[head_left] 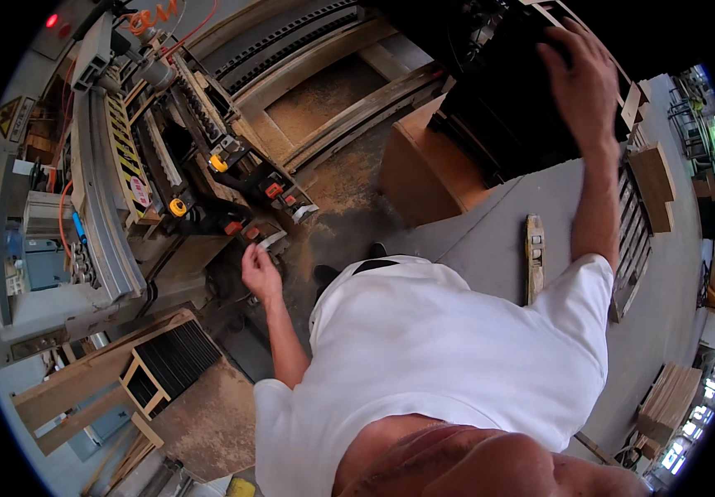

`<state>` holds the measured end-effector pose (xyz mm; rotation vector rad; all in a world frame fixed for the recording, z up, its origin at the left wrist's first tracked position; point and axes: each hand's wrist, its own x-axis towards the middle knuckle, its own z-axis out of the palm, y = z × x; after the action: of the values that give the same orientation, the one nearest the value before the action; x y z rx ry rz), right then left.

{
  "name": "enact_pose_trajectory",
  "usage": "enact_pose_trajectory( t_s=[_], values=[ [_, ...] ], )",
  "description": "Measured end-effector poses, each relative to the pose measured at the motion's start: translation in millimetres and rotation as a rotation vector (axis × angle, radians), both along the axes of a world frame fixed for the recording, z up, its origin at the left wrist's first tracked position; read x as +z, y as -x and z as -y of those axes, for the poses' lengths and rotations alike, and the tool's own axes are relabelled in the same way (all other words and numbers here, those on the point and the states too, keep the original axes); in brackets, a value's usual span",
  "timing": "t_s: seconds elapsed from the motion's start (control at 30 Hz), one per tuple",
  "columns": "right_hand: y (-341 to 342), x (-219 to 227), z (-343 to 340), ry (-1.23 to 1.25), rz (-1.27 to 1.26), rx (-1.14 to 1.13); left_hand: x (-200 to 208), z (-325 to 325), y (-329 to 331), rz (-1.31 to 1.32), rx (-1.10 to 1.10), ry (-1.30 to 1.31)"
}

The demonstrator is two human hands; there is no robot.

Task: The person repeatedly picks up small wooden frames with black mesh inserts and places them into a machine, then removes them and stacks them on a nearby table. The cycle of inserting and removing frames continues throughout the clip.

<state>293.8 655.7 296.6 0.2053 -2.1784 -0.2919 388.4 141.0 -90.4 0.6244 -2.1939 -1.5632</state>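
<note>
At the machine's near end, my left hand (260,275) is raised with its fingers curled together. A small pale strip (273,240) shows right beside the fingertips; I cannot tell whether they hold it. My right arm reaches far to the right. There my right hand (583,79) is over a dark, black-looking stack (507,103), its fingers apart and bent toward the top. Much of that stack is lost in shadow, so its single pieces are hard to make out. Beneath it stands a brown wooden block or box (424,166).
A woodworking machine (208,157) with red and yellow knobs fills the left. Sawdust (324,99) covers its frame and the floor. Black-edged strips (175,360) lie on a board at lower left. A slatted pallet (632,224) and a wooden piece (534,258) are on the right.
</note>
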Motion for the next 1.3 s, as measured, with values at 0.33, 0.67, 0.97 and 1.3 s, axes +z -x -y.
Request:
enact_pose_trajectory(
  t_s=[0.33,0.67,0.97,1.3],
  values=[
    [2.4,6.3,-73.2,0.373,0.347,-0.319,52.3,14.6,133.7,-0.071,-0.091,-0.084],
    [28.6,22.2,69.1,0.426,0.256,0.039,111.6,114.6,340.6,-0.159,0.012,-0.639],
    [102.5,-5.5,217.8,0.348,0.458,0.412,65.3,223.9,529.5,-0.279,0.081,-1.158],
    [217.5,-88.7,309.7,0.309,0.653,0.713,60.5,208.3,513.4,-0.427,0.1,-1.408]
  ],
)
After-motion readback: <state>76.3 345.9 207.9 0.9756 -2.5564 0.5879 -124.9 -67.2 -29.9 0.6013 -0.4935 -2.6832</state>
